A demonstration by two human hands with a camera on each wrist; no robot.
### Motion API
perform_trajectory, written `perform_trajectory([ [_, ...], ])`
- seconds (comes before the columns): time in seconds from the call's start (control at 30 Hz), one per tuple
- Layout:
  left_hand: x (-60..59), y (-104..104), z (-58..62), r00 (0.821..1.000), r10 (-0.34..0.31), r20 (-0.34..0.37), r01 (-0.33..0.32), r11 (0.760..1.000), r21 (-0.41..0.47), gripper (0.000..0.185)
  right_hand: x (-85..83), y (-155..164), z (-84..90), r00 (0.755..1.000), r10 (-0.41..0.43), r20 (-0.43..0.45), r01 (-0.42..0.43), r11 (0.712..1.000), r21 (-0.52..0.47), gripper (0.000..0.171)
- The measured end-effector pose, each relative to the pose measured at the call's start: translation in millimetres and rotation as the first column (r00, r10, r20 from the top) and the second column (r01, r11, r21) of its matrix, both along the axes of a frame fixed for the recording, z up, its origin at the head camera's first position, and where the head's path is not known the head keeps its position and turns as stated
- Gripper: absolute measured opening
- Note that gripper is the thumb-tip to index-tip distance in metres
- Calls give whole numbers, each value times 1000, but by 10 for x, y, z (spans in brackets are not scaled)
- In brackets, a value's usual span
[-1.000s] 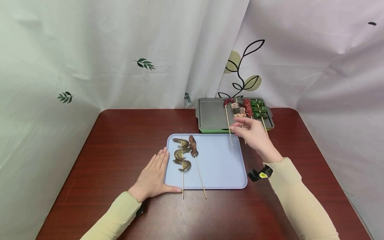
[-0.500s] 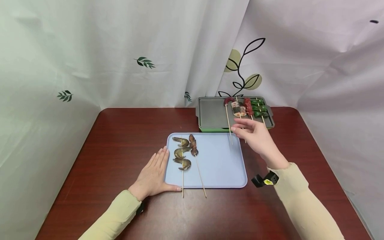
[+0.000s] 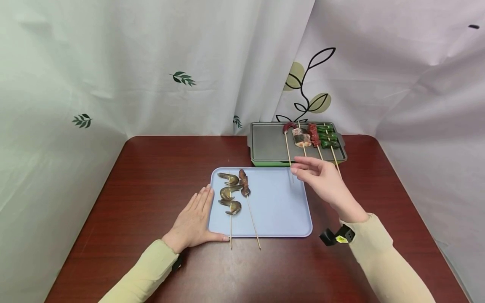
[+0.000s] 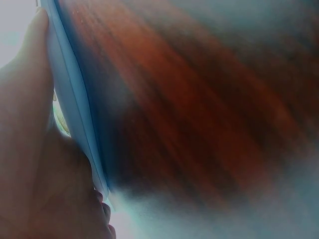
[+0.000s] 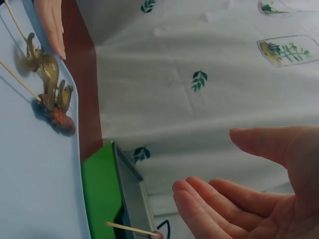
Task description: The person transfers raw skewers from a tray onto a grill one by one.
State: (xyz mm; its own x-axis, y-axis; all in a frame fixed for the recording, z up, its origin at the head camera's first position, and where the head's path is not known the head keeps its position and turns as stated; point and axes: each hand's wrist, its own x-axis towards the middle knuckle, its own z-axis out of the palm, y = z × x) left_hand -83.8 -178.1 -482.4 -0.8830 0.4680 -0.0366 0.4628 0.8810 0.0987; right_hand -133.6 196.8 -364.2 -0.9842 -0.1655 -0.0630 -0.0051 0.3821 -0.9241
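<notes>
My left hand point(image 3: 193, 221) lies with straight fingers along the left edge of a pale blue tray point(image 3: 280, 210), thumb at its front edge. On the tray are a shrimp skewer point(image 3: 229, 193) and a skewer of dark brown meat point(image 3: 244, 185), sticks jutting over the front. My right hand point(image 3: 320, 179) hovers over the tray's back right corner. In the right wrist view its thumb and fingers point(image 5: 199, 211) are apart with nothing between them. Nearest to it is a skewer with a curved dark red piece point(image 3: 289, 127), its stick running past the fingertips in the head view.
Behind the tray stands a grey grill pan point(image 3: 267, 143) on a green base. It also bears a fish-slice skewer point(image 3: 302, 136), a red meat skewer point(image 3: 313, 134) and a green pepper skewer point(image 3: 328, 136), sticks pointing forward. A white curtain point(image 3: 170, 50) hangs behind the brown table point(image 3: 163, 158).
My right hand has drawn back slightly from the grill pan, toward the front. The skewers keep their places, and my left hand has not moved.
</notes>
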Motion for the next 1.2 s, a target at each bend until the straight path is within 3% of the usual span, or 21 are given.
perform_trajectory([
  [0.63,7,-2,17,1000,-11,-12,11,1000,14,143,176,-189,-246,996,79,47,-77,997,-27,47],
  [1.2,20,-31,-68,998,-17,-63,21,997,72,143,277,-330,-431,985,161,69,-158,986,-43,42],
])
